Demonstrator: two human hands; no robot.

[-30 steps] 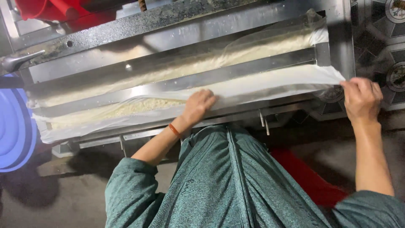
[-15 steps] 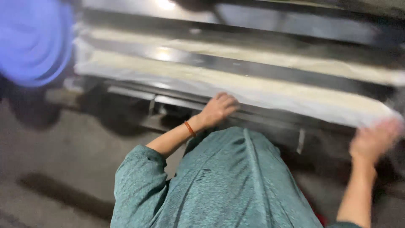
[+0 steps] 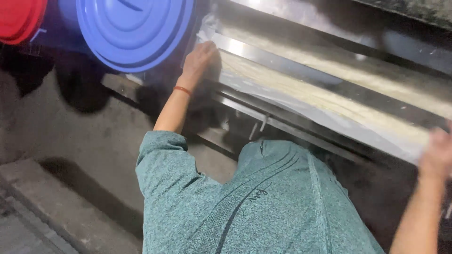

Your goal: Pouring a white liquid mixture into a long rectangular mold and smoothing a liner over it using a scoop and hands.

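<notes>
A long metal trough (image 3: 282, 61) runs across the top of the view, lined with clear plastic sheet (image 3: 325, 110) over pale, grainy contents (image 3: 306, 91). My left hand (image 3: 200, 59), with a red band at the wrist, rests on the left end of the sheet at the trough's corner. My right hand (image 3: 435, 150) is blurred at the right edge, against the sheet's right end; whether it grips the sheet is unclear. My teal sleeve and shirt (image 3: 263, 202) fill the lower middle.
A big blue round lid or tub (image 3: 134, 30) stands at the upper left beside the trough end, with a red container (image 3: 21, 19) further left. A grey concrete floor with a step (image 3: 52, 197) lies below at left.
The view swung left. My left hand slid from the middle of the front sheet to its left end near the blue tub. My right hand stays at the right end.
</notes>
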